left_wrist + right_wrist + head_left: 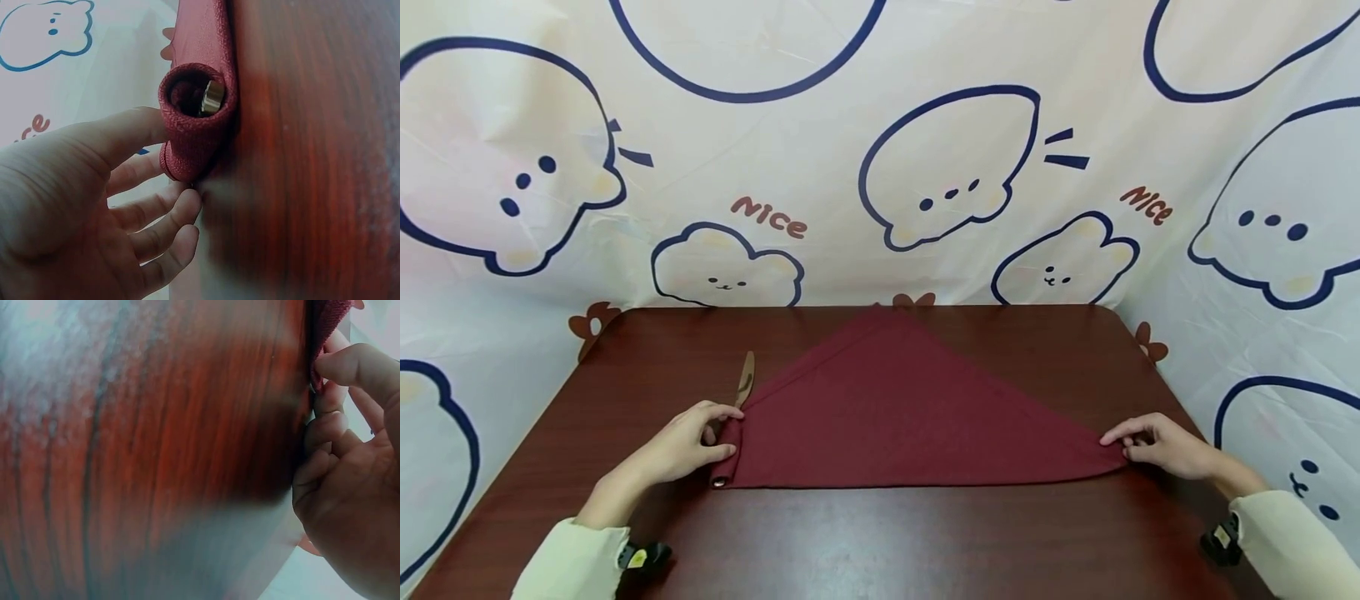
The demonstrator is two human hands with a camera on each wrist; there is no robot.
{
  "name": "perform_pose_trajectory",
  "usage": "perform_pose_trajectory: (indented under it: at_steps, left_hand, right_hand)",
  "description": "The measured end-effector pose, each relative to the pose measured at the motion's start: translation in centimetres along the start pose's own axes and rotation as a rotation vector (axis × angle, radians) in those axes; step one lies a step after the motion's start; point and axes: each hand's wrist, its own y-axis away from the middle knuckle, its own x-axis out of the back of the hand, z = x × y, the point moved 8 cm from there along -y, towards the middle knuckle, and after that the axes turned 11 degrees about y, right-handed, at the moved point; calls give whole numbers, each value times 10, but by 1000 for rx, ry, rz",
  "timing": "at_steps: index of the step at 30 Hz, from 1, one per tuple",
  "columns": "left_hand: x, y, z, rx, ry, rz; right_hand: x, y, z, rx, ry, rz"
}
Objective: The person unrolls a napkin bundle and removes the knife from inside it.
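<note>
A dark red cloth napkin (895,408) lies folded as a triangle on the table, its peak at the far edge. Its left corner is rolled into a narrow tube (727,450). From the tube's far end sticks the blade of a gold table knife (746,379). A gold metal handle end (213,97) shows inside the near opening in the left wrist view. My left hand (688,442) holds the tube between thumb and fingers. Over at the right corner, my right hand (1165,446) pinches the napkin's tip (328,331) between thumb and finger.
The dark brown wooden table (880,542) has a glossy patch near its front. Behind it and on both sides hangs a pale cloth backdrop (827,167) printed with cartoon animals. Black wrist cameras (643,557) sit at the sleeve cuffs.
</note>
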Motion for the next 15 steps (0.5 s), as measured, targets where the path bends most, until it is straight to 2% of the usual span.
perform_pose_trajectory:
  at_steps: [10, 15]
  left_hand:
    - [4, 0, 2, -9, -12, -12]
    - [8, 0, 4, -4, -25, 18]
  right_hand:
    - [-1, -2, 3, -27, -44, -46]
    - [-3, -2, 1, -31, -76, -55]
